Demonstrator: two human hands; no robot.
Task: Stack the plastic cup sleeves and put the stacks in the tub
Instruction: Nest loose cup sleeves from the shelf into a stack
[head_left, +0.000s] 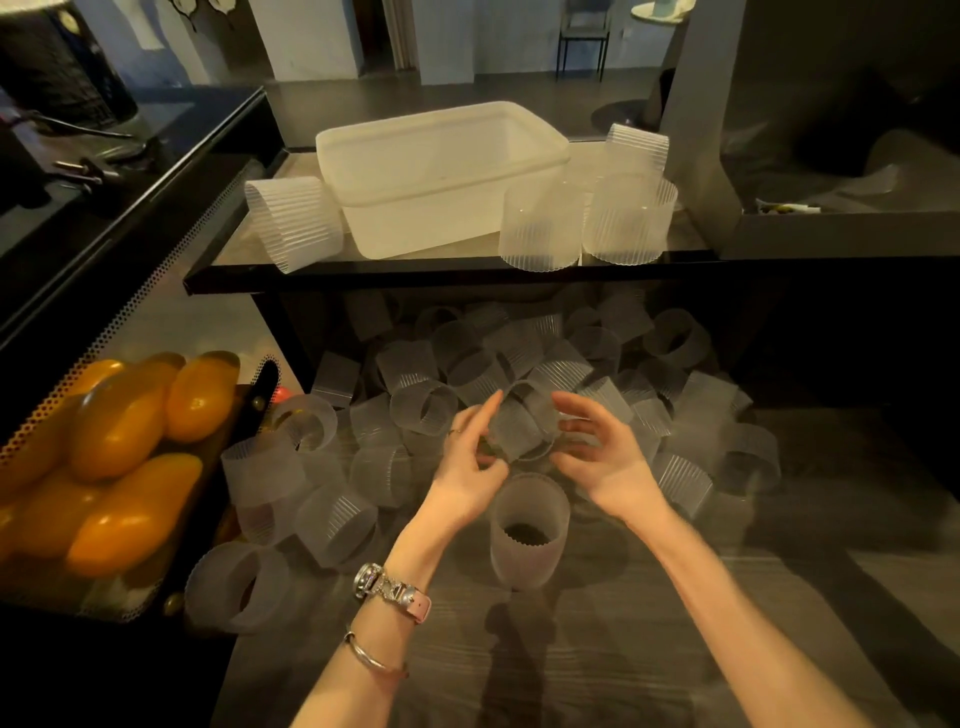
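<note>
Head view | left hand (470, 462) and right hand (597, 447) open-fingered around loose sleeve (519, 431) | risk: fumbling it topples upright stack (530, 530) below

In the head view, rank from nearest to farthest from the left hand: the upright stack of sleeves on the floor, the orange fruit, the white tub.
From the left hand:
1. Upright stack of sleeves, just below and to its right, between the wrists.
2. Orange fruit, off to the left in the perforated tray.
3. White tub, up on the black shelf, farthest.
</note>
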